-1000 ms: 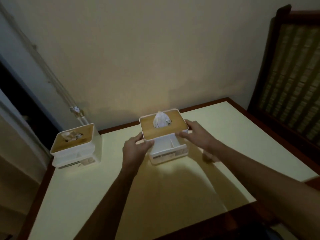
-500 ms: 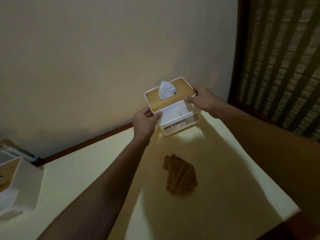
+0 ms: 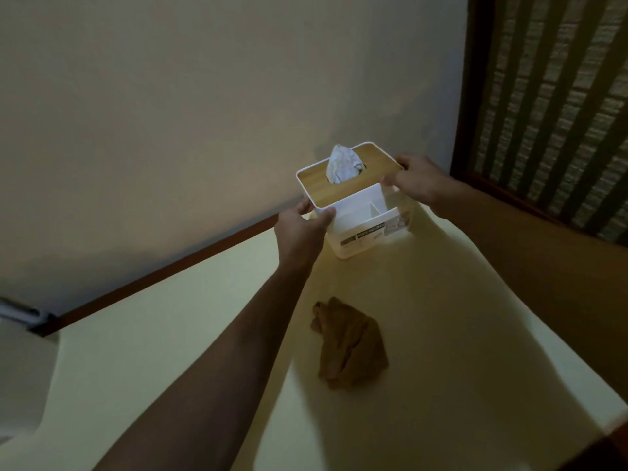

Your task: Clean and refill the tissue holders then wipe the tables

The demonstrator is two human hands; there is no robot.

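A 2nd holder (image 3: 20, 379) is showing only in part at the far left edge. Left hand (image 3: 300, 231) is gripping the holder (image 3: 360, 212) at its near-left lid corner, thumb and fingers curled on the rim. A tissue (image 3: 343, 163) is sticking up thru the lid. Right hand (image 3: 416, 181) is gripping the right edge. Holder is at the table's (image 3: 170, 334) far side by the wall; a brown cloth (image 3: 350, 345) is lying nearer.
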